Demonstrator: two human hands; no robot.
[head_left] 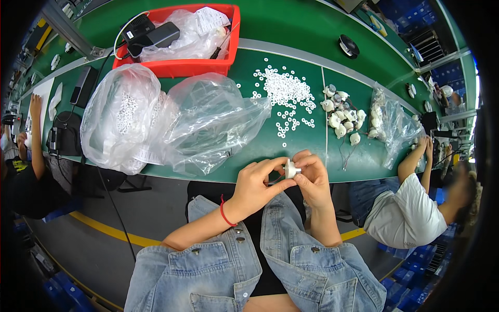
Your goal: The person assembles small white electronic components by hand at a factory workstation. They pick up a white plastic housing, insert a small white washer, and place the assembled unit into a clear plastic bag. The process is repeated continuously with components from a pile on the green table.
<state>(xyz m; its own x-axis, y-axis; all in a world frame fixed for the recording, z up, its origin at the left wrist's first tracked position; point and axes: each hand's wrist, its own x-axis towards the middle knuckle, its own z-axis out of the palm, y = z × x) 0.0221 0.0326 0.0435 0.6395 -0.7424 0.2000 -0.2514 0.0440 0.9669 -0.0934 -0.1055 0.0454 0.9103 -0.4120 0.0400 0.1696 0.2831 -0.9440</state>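
My left hand [254,183] and my right hand [313,179] meet in front of the table's near edge. Between their fingertips is a small white round part [290,169] with a short shaft and a thin wire; its exact kind is unclear. The left fingers pinch its rim, while the right thumb and fingers close on the shaft side. Beyond my hands, many small white rings [287,89] lie loose on the green table [306,156]. To their right sits a cluster of similar white parts [343,117] with wires.
Clear plastic bags [213,122], one holding white rings, cover the table's left side. Behind them stands a red bin [197,66] with black adapters and plastic bags. Another bag of white parts [378,122] lies at right. Co-workers sit on both sides; a black disc [349,46] rests farther back.
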